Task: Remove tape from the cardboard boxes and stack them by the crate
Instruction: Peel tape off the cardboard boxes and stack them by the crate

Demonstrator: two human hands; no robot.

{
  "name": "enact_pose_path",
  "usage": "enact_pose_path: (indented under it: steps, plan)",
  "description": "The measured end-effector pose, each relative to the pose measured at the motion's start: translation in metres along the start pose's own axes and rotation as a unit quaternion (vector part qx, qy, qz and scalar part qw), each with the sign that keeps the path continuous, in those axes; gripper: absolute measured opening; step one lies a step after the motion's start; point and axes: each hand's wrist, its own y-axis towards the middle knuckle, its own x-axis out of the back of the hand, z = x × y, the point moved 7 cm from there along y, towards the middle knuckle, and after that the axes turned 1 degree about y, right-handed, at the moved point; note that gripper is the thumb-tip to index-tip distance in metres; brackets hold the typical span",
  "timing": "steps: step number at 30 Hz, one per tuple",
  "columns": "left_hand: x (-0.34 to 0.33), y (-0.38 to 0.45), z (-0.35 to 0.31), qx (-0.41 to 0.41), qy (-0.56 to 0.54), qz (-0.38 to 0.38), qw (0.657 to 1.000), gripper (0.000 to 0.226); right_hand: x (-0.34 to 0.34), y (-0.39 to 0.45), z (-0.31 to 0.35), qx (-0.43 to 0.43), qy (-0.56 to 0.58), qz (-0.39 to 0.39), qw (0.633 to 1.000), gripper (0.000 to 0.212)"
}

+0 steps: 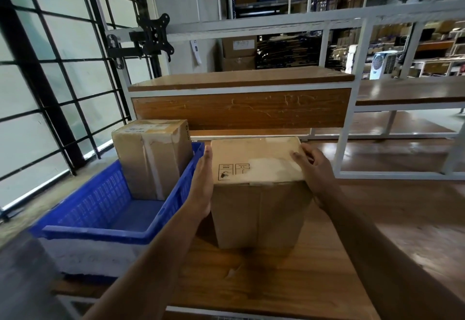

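You are standing at a wooden bench (264, 282) with a tall cardboard box (259, 193) sitting upright on it in front of you, just to the right of a blue crate (100, 216). Your left hand (202, 183) is lying flat against the box's left side, fingers straight and pointing away from you, the palm pressing on the cardboard near the top edge. Your right hand (312, 166) is resting on the right end of the box's top face, its fingers curling over a pale, shiny patch of tape (269, 168) that is covering the right part of that face; whether the fingertips are actually pinching the tape or only touching it is not clear. Printed handling symbols are showing on the left half of the top face. A second cardboard box (151, 158) is standing upright inside the far end of the crate, leaning a little, with a strip of clear tape running down its near face. The crate is sitting at the left edge of the bench, its near half showing only its blue floor. Beyond the boxes a raised wooden shelf (241, 80) in a white metal frame is crossing the scene, and a black monitor mount (153, 35) is hanging on the frame at the far left.
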Motion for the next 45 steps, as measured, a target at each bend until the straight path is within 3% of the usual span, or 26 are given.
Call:
enact_pose_path:
  steps: [2,4,6,8,14,16,19,28,32,36,42,45]
  plan:
    - [-0.001,0.005,-0.009,-0.034,0.066,-0.044,0.996,0.059,-0.004,0.005,0.010,0.041,-0.143,-0.025,0.989,0.061]
    - [0.000,0.009,-0.027,-0.125,0.210,-0.106,0.964,0.029,-0.010,0.004,0.029,0.118,-0.289,-0.060,0.948,0.051]
    - [-0.007,0.013,-0.040,-0.206,0.365,-0.112,0.901,0.033,-0.029,0.000,0.046,0.207,-0.375,-0.034,0.903,0.036]
    - [-0.018,0.021,-0.037,-0.238,0.472,-0.052,0.847,0.038,-0.051,-0.003,0.047,0.227,-0.440,0.029,0.869,0.040]
    - [-0.041,0.030,-0.041,-0.274,0.634,0.044,0.722,0.067,-0.066,0.008,0.043,0.203,-0.489,0.059,0.846,0.076]
    - [-0.050,0.031,-0.038,-0.261,0.669,0.094,0.689,0.071,-0.070,0.010,0.043,0.222,-0.521,0.077,0.821,0.072]
    - [-0.053,0.027,-0.033,-0.293,0.695,0.085,0.651,0.076,-0.075,0.010,0.041,0.244,-0.537,0.078,0.804,0.062]
    - [-0.048,0.031,-0.028,-0.332,0.687,0.056,0.645,0.084,-0.073,0.010,0.037,0.272,-0.500,0.042,0.821,0.056]
    - [-0.047,0.031,-0.023,-0.350,0.684,0.060,0.637,0.077,-0.076,0.008,0.035,0.310,-0.504,0.040,0.805,0.056]
    - [-0.047,0.035,-0.023,-0.355,0.668,0.047,0.653,0.072,-0.077,0.009,0.036,0.320,-0.497,0.017,0.807,0.042]
    - [-0.046,0.032,-0.021,-0.355,0.659,0.039,0.662,0.079,-0.074,0.009,0.030,0.314,-0.485,0.023,0.815,0.052]
    - [-0.044,0.030,-0.022,-0.365,0.650,0.019,0.666,0.081,-0.074,0.009,0.029,0.319,-0.476,0.015,0.819,0.045]
